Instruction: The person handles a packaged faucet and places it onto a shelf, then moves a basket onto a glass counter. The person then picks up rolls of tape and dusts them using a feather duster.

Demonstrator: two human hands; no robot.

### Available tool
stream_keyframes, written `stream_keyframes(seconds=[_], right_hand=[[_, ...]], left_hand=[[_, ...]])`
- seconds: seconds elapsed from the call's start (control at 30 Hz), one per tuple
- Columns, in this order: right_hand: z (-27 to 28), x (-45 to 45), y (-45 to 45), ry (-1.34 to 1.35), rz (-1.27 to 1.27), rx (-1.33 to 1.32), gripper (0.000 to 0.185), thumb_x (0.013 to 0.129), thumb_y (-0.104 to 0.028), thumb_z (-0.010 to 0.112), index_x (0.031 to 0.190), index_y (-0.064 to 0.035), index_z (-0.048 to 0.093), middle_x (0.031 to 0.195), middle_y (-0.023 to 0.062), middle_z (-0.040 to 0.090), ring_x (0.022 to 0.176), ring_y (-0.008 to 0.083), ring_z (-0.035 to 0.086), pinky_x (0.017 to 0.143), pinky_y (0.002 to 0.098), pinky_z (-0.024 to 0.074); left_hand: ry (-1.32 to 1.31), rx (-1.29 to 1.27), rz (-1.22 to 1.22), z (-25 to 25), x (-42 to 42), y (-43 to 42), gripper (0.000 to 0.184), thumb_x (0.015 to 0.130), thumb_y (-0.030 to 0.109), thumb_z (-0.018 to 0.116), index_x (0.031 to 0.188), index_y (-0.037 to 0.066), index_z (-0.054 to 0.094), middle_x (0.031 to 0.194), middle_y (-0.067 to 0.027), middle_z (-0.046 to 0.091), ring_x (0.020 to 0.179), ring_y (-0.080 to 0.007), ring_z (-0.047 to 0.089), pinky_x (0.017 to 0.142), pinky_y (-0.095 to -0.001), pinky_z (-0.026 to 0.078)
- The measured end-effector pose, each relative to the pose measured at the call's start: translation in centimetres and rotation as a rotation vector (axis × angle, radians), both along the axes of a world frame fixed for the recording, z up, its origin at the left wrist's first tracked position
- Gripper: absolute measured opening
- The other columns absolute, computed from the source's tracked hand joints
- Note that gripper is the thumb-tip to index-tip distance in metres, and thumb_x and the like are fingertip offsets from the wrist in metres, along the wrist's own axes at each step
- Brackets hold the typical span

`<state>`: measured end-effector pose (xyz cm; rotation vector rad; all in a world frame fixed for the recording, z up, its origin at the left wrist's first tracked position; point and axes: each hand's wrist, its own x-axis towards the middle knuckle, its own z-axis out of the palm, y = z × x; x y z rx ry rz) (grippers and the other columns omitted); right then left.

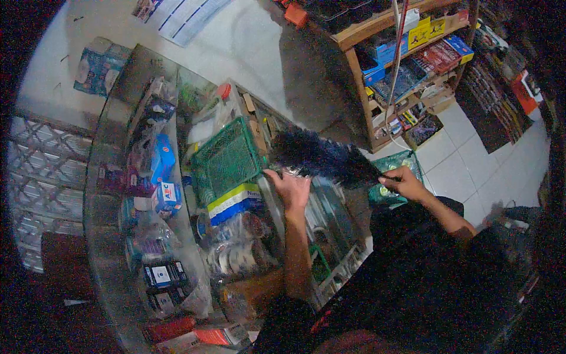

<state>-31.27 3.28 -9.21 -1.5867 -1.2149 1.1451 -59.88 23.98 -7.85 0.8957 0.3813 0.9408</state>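
A dark, fluffy duster (324,154) spans the space between my two hands. My right hand (407,184) is closed around its thin handle, and its bristles reach left over the glass case. Beside the green mesh basket (230,168), my left hand (292,192) is raised with the thumb spread toward the basket's lower right corner. The bristles partly cover the other fingers of that hand. Just below the basket lies a blue, white and lime-green pack (236,203). Whether my left hand touches the basket is hard to see.
Blue boxes (168,197) and plastic-wrapped goods (239,256) fill the glass display case (103,218). Wooden shelves (359,88) with packets stand at the upper right, and a cable (396,71) hangs before them. Another green basket (407,159) sits behind my right hand.
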Motion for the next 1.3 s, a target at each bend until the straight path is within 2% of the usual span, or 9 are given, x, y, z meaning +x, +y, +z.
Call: stream_keyframes(seconds=[0.03, 0.17, 0.27, 0.6, 0.73, 0.83, 0.93, 1.17, 1.3], right_hand=[[-0.4, -0.1, -0.1, -0.046, 0.011, 0.027, 0.032, 0.089, -0.035, 0.064, 0.092, -0.0041, 0.071, 0.069, 0.0075, 0.065, 0.063, 0.0172, 0.06, 0.066, 0.0336, 0.0486], [1.5, 0.0, -0.4, -0.019, -0.028, 0.006, 0.029, 0.088, -0.028, 0.066, 0.085, 0.0005, 0.067, 0.061, 0.0032, 0.056, 0.06, 0.0113, 0.05, 0.06, 0.0303, 0.0414], [2.1, 0.9, -0.5, -0.054, 0.023, -0.003, 0.028, 0.088, -0.028, 0.066, 0.091, -0.0005, 0.069, 0.063, 0.006, 0.06, 0.059, 0.0132, 0.053, 0.059, 0.0316, 0.0436], [2.5, 1.5, -1.4, -0.1, -0.016, 0.025, 0.026, 0.087, -0.025, 0.066, 0.095, -0.0014, 0.07, 0.073, 0.0104, 0.067, 0.065, 0.0139, 0.059, 0.064, 0.0312, 0.0484], [1.9, 2.1, -1.1, -0.173, 0.126, 0.012, 0.027, 0.087, -0.025, 0.067, 0.098, -0.0011, 0.07, 0.075, 0.0095, 0.068, 0.066, 0.0143, 0.06, 0.065, 0.0313, 0.0486], [2.0, 1.2, -1.3, -0.069, -0.048, 0.007, 0.027, 0.086, -0.026, 0.067, 0.099, -0.0015, 0.07, 0.077, 0.0105, 0.069, 0.067, 0.0155, 0.061, 0.065, 0.0318, 0.0485], [2.7, 1.1, -1.2, -0.068, -0.013, 0.024, 0.025, 0.089, -0.02, 0.065, 0.084, 0.0042, 0.065, 0.062, 0.0039, 0.057, 0.061, 0.0081, 0.046, 0.056, 0.0283, 0.0388], [3.1, 1.3, -1.0, -0.096, 0.029, -0.041, 0.026, 0.086, -0.026, 0.067, 0.096, -0.0017, 0.07, 0.077, 0.011, 0.07, 0.066, 0.014, 0.06, 0.064, 0.0322, 0.0471], [3.9, 1.2, -0.8, -0.121, 0.026, -0.019, 0.026, 0.088, -0.027, 0.065, 0.091, -0.0011, 0.07, 0.068, 0.009, 0.065, 0.061, 0.0125, 0.055, 0.06, 0.0324, 0.0447]], left_hand=[[-0.301, -0.29, -0.159, -0.8, -0.6, 0.4, 0.061, 0.095, 0.053, 0.038, 0.138, 0.01, 0.04, 0.134, -0.0065, 0.052, 0.128, -0.0294, 0.042, 0.112, -0.0515, 0.022], [-0.038, -0.376, 0.174, 1.2, 1.8, -0.9, 0.08, 0.088, 0.071, 0.031, 0.144, 0.014, 0.033, 0.141, -0.0087, 0.045, 0.133, -0.0313, 0.035, 0.113, -0.0552, 0.011], [0.027, -0.5, 0.217, 1.8, 1.8, -0.6, 0.089, 0.084, 0.077, 0.033, 0.149, 0.017, 0.023, 0.147, -0.0101, 0.036, 0.135, -0.0339, 0.033, 0.105, -0.066, 0.021], [-0.093, -0.438, 0.189, 2.8, 2.0, -1.3, 0.079, 0.084, 0.073, 0.039, 0.134, 0.012, 0.049, 0.136, -0.0103, 0.05, 0.122, -0.0329, 0.048, 0.104, -0.0503, 0.037], [-0.123, -0.411, 0.147, 2.2, 1.7, -1.1, 0.076, 0.086, 0.071, 0.039, 0.135, 0.013, 0.048, 0.135, -0.01, 0.051, 0.123, -0.0317, 0.048, 0.104, -0.0499, 0.036], [-0.066, -0.403, 0.244, 2.2, 2.2, -1.1, 0.073, 0.088, 0.068, 0.039, 0.136, 0.014, 0.046, 0.137, -0.0094, 0.049, 0.125, -0.0314, 0.046, 0.105, -0.0509, 0.034], [-0.123, -0.382, 0.207, 3.1, 2.6, -1.4, 0.068, 0.091, 0.063, 0.037, 0.137, 0.014, 0.045, 0.138, -0.0095, 0.049, 0.125, -0.0313, 0.046, 0.105, -0.0504, 0.034], [-0.107, -0.281, 0.237, 0.8, 2.0, -0.2, 0.064, 0.093, 0.059, 0.035, 0.137, 0.014, 0.045, 0.137, -0.0081, 0.05, 0.124, -0.0315, 0.047, 0.105, -0.0494, 0.035], [0.057, -0.574, 0.457, 3.4, 3.0, -1.3, 0.063, 0.092, 0.06, 0.034, 0.136, 0.016, 0.048, 0.134, -0.0095, 0.052, 0.121, -0.0337, 0.05, 0.105, -0.0514, 0.036]])
